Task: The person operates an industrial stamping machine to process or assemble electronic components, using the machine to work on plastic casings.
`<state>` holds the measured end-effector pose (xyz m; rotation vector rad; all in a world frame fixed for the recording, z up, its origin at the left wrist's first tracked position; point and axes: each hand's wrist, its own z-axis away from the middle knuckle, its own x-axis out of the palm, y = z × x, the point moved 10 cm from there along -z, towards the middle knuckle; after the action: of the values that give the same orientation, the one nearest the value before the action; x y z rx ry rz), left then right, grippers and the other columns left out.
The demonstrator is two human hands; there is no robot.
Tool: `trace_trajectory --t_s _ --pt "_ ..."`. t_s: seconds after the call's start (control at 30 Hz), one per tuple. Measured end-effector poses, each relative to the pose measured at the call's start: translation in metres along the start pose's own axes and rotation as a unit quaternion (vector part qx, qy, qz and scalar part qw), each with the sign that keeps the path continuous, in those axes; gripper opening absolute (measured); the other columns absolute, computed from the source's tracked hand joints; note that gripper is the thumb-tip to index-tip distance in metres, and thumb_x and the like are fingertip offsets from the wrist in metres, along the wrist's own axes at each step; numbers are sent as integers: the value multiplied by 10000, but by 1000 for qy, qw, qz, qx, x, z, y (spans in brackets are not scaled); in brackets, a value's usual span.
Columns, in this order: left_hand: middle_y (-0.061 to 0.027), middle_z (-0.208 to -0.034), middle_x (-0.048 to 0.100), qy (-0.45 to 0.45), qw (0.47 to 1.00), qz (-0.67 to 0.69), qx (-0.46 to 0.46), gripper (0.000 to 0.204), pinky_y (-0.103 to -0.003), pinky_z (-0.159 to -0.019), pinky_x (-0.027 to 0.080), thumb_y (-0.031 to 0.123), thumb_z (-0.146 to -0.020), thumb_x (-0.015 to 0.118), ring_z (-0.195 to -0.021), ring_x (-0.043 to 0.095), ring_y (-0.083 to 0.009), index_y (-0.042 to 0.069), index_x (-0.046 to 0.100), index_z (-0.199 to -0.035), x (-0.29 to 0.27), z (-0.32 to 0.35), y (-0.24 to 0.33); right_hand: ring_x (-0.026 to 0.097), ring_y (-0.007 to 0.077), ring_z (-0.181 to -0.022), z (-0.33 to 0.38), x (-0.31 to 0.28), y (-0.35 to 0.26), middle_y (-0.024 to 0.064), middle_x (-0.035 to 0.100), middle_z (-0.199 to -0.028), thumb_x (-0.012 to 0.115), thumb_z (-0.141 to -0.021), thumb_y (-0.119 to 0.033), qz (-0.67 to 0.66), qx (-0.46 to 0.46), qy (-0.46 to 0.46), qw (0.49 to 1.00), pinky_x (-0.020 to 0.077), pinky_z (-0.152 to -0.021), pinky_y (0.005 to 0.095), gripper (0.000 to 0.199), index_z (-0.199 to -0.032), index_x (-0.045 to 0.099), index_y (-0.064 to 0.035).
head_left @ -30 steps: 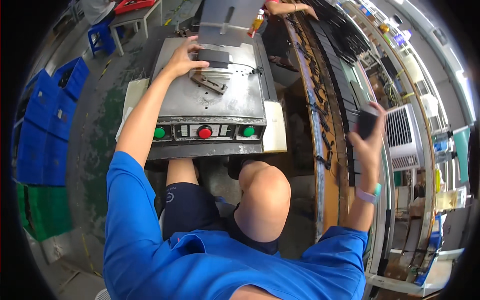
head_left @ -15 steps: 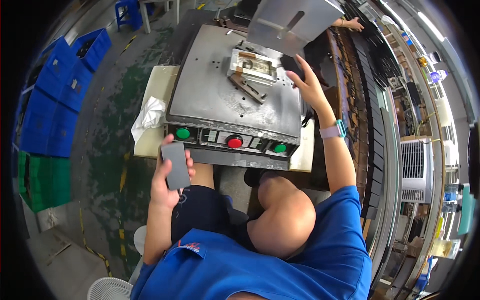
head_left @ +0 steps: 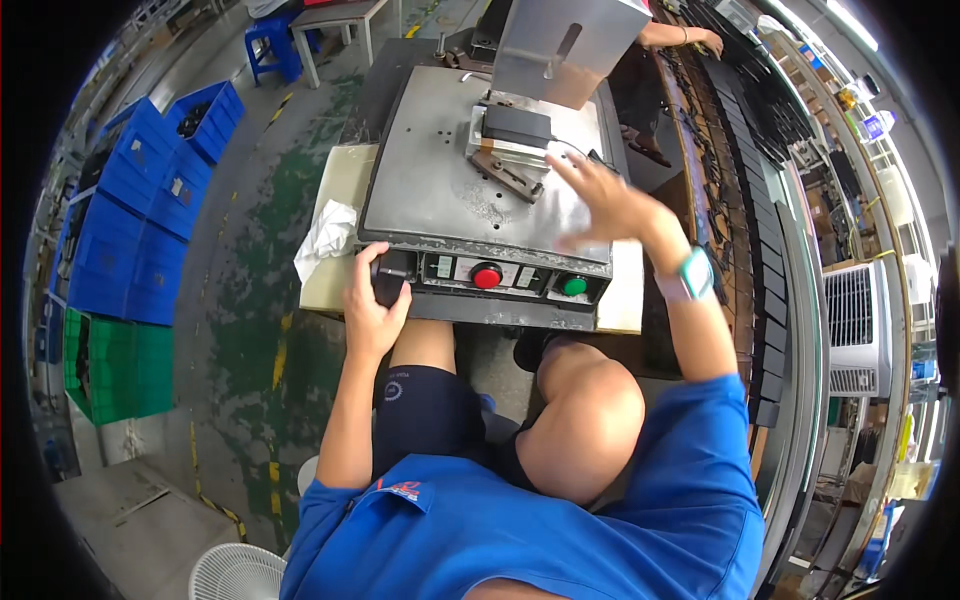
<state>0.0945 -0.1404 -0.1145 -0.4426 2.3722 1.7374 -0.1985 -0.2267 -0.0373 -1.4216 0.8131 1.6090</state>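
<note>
My left hand [head_left: 372,312] grips a small dark box-shaped case [head_left: 388,284], seen nearly end-on at the machine's front panel, over the place of the left green button. My right hand [head_left: 603,200], somewhat blurred, hovers with spread fingers and nothing in it, just right of the metal fixture [head_left: 478,142] on the steel machine plate [head_left: 420,180]. Another black box-shaped case [head_left: 517,125] lies in the fixture, and a dark clamp bar [head_left: 508,178] is set in front of it.
The front panel has a red button [head_left: 486,275] and a right green button [head_left: 574,286]. Behind the fixture rises a slotted metal plate [head_left: 565,45]. A crumpled white cloth [head_left: 328,232] lies at left. A co-worker's hand [head_left: 711,42] is over the conveyor [head_left: 735,170]; blue crates [head_left: 130,155] stand far left.
A black case now lies in the fixture. My left hand has moved up to the panel, turning its case end-on. My right hand has come lower and nearer the plate's front.
</note>
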Motion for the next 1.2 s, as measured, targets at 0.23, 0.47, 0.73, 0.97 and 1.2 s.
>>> trace_trajectory --t_s 0.23,0.47,0.73,0.97,1.2 --pt "-70 -1076 618 -27 990 136 6 533 -325 -882 481 -83 -741 661 -991 617 -202 46 503 -1233 17 -20 44 312 393 -1387 76 11 -31 215 321 -1491 850 -673 -405 -4 6 139 990 317 -1106 514 1087 -1522 233 -121" --pt "-161 -1284 533 -124 967 180 134 511 -364 -1043 367 212 -956 547 -1217 495 -236 6 393 -1398 109 -46 228 604 212 -1021 91 -43 -70 110 579 -1194 676 -916 -312 -664 -86 88 738 493 -903 342 530 -1286 456 -3" --pt "-201 -1362 514 -380 895 81 220 605 -464 -1069 343 397 -884 581 -1273 477 -335 -18 522 -1320 153 100 253 612 310 -937 413 -148 164 170 611 -1012 670 -900 -312 13 298 464 834 485 -799 394 377 -1116 545 -30" --pt "-234 -1257 573 -325 889 26 322 474 -476 -1030 382 316 -813 606 -1196 525 -399 -21 623 -1145 162 139 249 585 436 -1030 804 -5 237 251 617 -1096 684 -860 -338 161 669 259 678 472 -876 476 435 -1117 582 -3" --pt "-240 -1241 578 -331 888 79 309 441 -483 -1018 387 308 -813 610 -1177 531 -413 -10 645 -1116 169 132 254 478 485 -1187 591 18 172 286 515 -1229 755 -671 -628 62 682 185 705 443 -984 475 964 -1206 468 121"
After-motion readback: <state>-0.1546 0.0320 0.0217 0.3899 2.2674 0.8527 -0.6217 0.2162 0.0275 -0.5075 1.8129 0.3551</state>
